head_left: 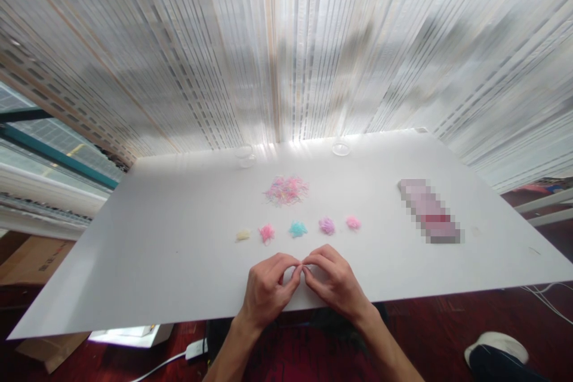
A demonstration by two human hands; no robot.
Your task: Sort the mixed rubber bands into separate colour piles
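Observation:
My left hand (271,283) and my right hand (335,279) meet fingertip to fingertip over the front of the white table (170,274). Each pinches thumb against forefinger; whatever lies between the tips is too small to make out. Just beyond them runs a row of small heaps of thin, short strands: a pale yellow heap (243,235), a hot pink heap (267,233), a turquoise heap (298,228), a purple heap (327,225) and a light pink heap (353,222). Behind the row spreads a larger mixed-colour pile (286,190) of similar strands.
Two clear round containers (246,159) (341,149) stand at the back edge, by the striped curtain (277,59). A blurred-out pinkish oblong thing (430,210) lies on the right. Below the table are a cardboard box (36,259), a white power strip (196,349) and a shoe (496,346).

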